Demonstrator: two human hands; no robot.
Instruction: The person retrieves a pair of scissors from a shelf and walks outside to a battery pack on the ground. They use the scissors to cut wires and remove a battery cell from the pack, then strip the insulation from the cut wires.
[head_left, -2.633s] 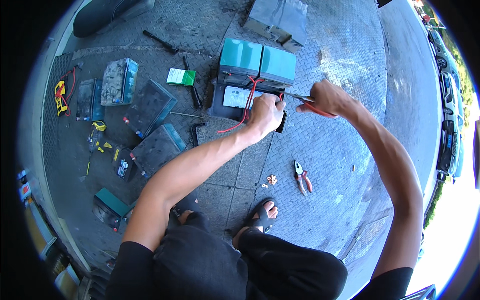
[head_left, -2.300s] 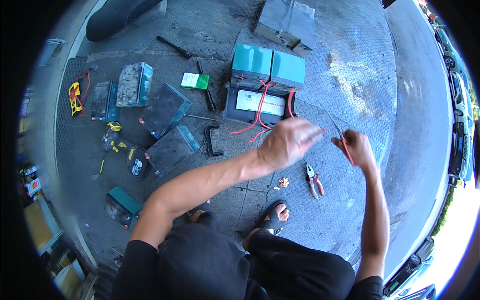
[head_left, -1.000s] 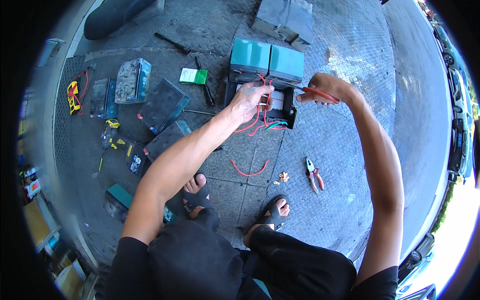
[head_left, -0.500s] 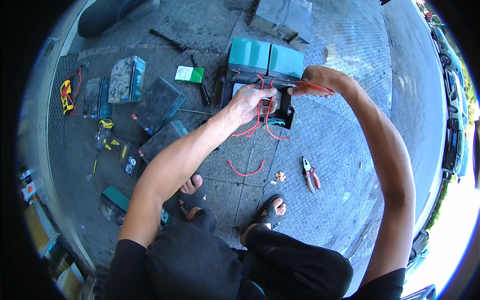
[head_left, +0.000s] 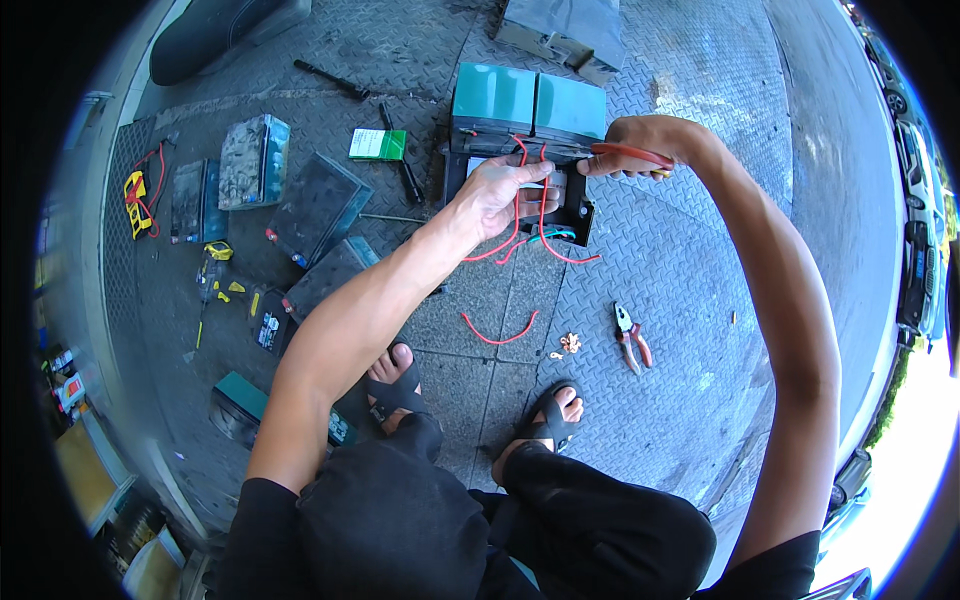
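Where the red wires [head_left: 544,212] came down off the front of the two teal batteries [head_left: 493,92], the left hand [head_left: 500,195] had hold of them: thumb across the front, fingers behind, clamped on at least one. Couldn't tell if both were pinched. Free ends hung below the hand, one curving off to the right. Green wire [head_left: 548,233] lay next to them at the near edge of the black box [head_left: 574,212], which sat on the floor right below the batteries.

Right hand [head_left: 645,135] was just right of the box, fingers closed round the red handles of the scissors [head_left: 630,151]. Blades were lost against the box; couldn't tell if they touched a wire.

Nearer the feet, a loose red offcut [head_left: 500,343] lay curved on the floor. Copper bits [head_left: 569,343] were to its right, pliers [head_left: 632,338] just beyond those, jaws pointing away from the person. Sandals [head_left: 551,418] were planted below.

Left of the work: green-and-white packet [head_left: 378,144] over a black bar [head_left: 412,182], then several dusty batteries [head_left: 320,210], with a yellow meter [head_left: 136,203] furthest out. Grey metal box [head_left: 570,32] stood behind the teal pair.
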